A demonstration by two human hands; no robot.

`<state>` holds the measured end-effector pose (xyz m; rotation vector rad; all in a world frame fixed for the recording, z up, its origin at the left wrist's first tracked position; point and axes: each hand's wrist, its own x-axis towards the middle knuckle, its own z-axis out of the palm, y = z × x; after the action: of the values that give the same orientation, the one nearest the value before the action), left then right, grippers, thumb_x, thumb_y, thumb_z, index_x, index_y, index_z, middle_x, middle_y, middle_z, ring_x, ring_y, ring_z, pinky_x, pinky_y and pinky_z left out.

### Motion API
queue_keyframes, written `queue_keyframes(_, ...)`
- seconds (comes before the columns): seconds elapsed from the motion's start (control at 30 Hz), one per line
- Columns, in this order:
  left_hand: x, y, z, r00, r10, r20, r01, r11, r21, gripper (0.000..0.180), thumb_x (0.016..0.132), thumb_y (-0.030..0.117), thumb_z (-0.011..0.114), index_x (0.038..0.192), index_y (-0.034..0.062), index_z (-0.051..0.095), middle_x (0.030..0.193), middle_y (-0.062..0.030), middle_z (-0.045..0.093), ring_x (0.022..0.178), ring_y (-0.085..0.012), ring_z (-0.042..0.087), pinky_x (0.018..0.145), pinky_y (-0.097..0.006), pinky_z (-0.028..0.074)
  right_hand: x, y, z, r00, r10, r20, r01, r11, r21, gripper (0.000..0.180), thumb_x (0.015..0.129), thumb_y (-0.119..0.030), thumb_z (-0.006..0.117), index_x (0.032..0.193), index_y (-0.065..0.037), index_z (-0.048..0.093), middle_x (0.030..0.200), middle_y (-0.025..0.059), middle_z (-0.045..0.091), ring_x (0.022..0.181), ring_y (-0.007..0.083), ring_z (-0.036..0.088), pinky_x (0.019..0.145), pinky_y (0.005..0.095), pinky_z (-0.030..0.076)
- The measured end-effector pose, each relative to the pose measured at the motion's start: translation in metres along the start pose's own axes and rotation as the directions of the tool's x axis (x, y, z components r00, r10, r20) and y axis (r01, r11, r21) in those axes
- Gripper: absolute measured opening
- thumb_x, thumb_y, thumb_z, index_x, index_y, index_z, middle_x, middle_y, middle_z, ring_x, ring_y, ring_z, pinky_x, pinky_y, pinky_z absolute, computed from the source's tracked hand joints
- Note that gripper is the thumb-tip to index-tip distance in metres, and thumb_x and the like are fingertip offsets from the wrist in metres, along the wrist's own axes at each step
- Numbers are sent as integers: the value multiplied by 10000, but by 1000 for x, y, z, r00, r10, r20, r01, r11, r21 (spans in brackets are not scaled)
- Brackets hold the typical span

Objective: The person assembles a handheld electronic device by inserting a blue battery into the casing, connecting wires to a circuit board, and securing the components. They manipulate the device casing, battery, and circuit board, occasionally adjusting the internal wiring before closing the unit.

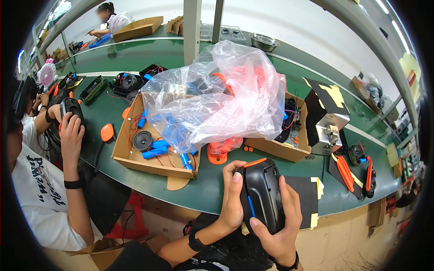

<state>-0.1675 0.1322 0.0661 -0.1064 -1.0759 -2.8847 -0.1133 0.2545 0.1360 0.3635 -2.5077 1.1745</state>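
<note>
Between my two hands is a black portable speaker casing (266,196), tilted up in front of the bench's near edge. An orange strip runs along its top and a thin blue line down its side. My left hand (232,198) grips its left side, the thumb upright near the top corner. From the lower right my right hand (282,230) clasps it, thumb on the near face and fingers round the right side. A black pad with yellow tape (302,194) lies just behind my right hand.
A cardboard box (122,156) holds blue cylindrical cells and a round speaker driver. Clear plastic bags (235,104) spill over it and a second box (280,149). A metal fixture (328,134) stands right. Orange-trimmed parts (346,174) lie beyond it. At left, a co-worker's hand (71,137) holds another casing.
</note>
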Motion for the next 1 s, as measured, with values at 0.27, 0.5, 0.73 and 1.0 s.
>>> queue_keyframes(0.27, 0, -3, -3, 1000, 4, -23, -4, 1000, 27, 412, 1139, 365, 408, 1440, 85, 385, 1352, -88, 468, 1202, -146, 537, 1053, -311, 448, 0, 1, 2, 999, -31, -20, 31, 999, -12, 964, 715, -260, 834, 1539, 90, 476, 1363, 294, 584, 1233, 388, 611, 1068, 451, 471)
queue_keyframes(0.5, -2, 2, -1, 1000, -14, 15, 14, 1000, -5, 414, 1139, 358, 400, 1444, 78, 380, 1335, -89, 475, 1205, -143, 535, 1060, -312, 440, 0, -1, -2, 999, -35, -26, 34, 999, -12, 966, 723, -271, 840, 1536, 99, 472, 1371, 294, 587, 1242, 388, 611, 1077, 454, 464)
queue_keyframes(0.73, -1, 0, 0, 1000, -17, 12, 17, 999, -27, 408, 1137, 351, 404, 1443, 84, 370, 1325, -102, 497, 1180, -157, 570, 1032, -320, 471, 1, 0, 0, 1000, -14, -22, 14, 1000, 22, 960, 722, -267, 837, 1534, 96, 476, 1384, 291, 583, 1247, 385, 609, 1078, 456, 462)
queue_keyframes(1.0, -1, 3, 1, 1000, -26, -6, 26, 999, -21, 401, 1136, 347, 411, 1439, 88, 367, 1317, -112, 513, 1164, -163, 584, 1010, -319, 493, 2, 0, 4, 1000, -21, -3, 21, 1000, -8, 975, 711, -268, 835, 1545, 83, 473, 1367, 288, 587, 1234, 378, 606, 1069, 457, 468)
